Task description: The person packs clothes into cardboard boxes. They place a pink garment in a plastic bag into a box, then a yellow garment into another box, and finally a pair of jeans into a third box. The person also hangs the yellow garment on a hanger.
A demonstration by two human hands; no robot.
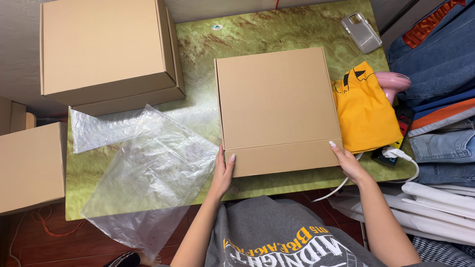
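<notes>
the closed cardboard box (277,106) lies flat on the green marbled counter (257,32), straight ahead of the person and just beyond the near edge. it is close to square from above, with its lid face up and its front wall, the narrow band along the bottom, turned toward the body. both hands flank that front wall at its two near corners, so the box sits between them and slightly away from them, neither hand clearly nearer than the other.

the left hand (223,170) is open, palm laid against the left front corner with fingers pointing up along the side edge. the right hand (348,160) is also open, fingertips touching the right front corner; it clamps nothing that i can see.

just beside the box on the right lies a folded yellow garment (365,111), touching or nearly touching the box's side, with a pink hair dryer (393,83) behind it and a white cable (396,154) near the right wrist. to the left, a clear plastic bag (148,183) hangs over the counter edge. further back sits a stack of larger boxes (106,49), and a clear phone case (362,32) rests at the far right corner. folded jeans (435,59) are piled off to the right.
</notes>
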